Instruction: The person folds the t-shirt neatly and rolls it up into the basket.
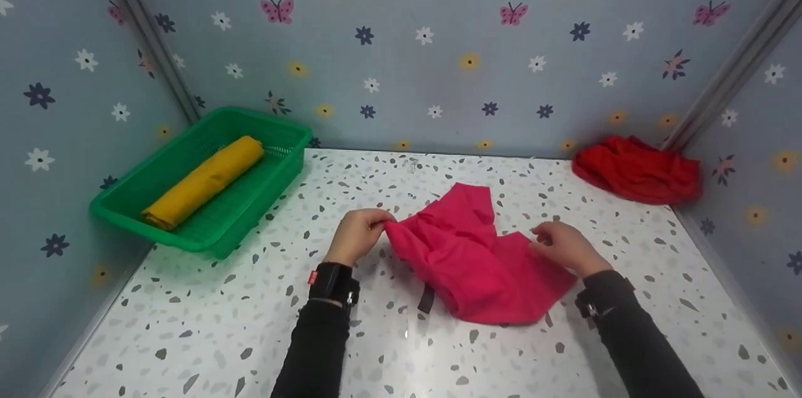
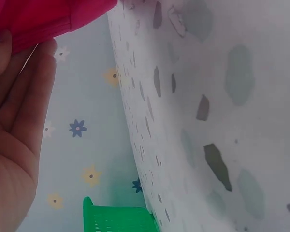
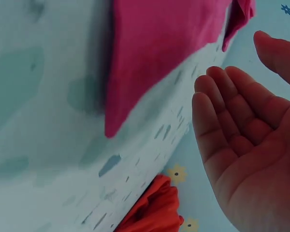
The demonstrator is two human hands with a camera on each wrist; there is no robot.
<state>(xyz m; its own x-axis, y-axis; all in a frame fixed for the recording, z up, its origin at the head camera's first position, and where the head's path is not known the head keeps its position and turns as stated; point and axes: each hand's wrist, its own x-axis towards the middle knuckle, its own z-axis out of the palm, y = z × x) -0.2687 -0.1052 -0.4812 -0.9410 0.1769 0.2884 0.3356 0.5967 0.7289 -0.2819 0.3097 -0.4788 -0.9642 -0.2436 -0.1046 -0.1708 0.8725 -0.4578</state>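
A crumpled bright pink cloth garment (image 1: 476,260) lies partly spread on the speckled tabletop, its exact kind unclear. My left hand (image 1: 358,235) pinches its left corner between thumb and fingers, lifting that part off the surface. In the left wrist view a stitched hem of the pink garment (image 2: 43,29) passes between the thumb and fingers of the left hand (image 2: 14,121). Close by the garment's right side hovers my right hand (image 1: 564,246), fingers loosely bent. The right wrist view shows that right hand (image 3: 251,130) holding nothing, apart from the cloth.
At the back left stands a green plastic basket (image 1: 247,216) with a rolled yellow cloth (image 1: 203,182) inside. A bunched red cloth (image 1: 636,169) lies in the back right corner. Flower-patterned walls (image 1: 413,28) enclose the speckled tabletop (image 1: 238,316) at the back and both sides.
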